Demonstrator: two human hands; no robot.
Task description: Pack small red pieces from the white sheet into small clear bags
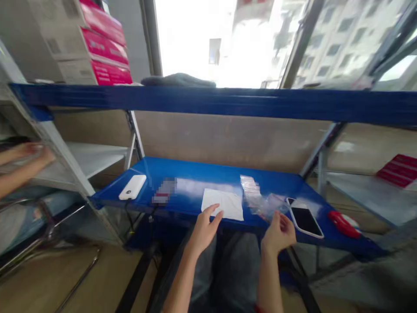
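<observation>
A white sheet [223, 203], perhaps paper or thin cloth, lies flat on the blue table near its front edge. Over its lower left corner reaches my left hand [205, 226], thumb and fingers apart; whether the fingertips press on it is hard to tell. My right hand [279, 232] has its fingers pinched together at the lower end of a clear plastic bag [272, 206], which is blurred. Left of that bag lies a row of small clear packets [250, 190]. A white-framed phone with a dark screen [305, 218] rests just right of my right hand.
A white power bank-like device [132, 187] with a cable and a pixelated item [164, 191] lie at left. A red object [344, 224] sits at the right edge. Above runs a blue shelf [208, 101] with pink-and-white boxes [109, 56]. Another person's hands [35, 156] show far left.
</observation>
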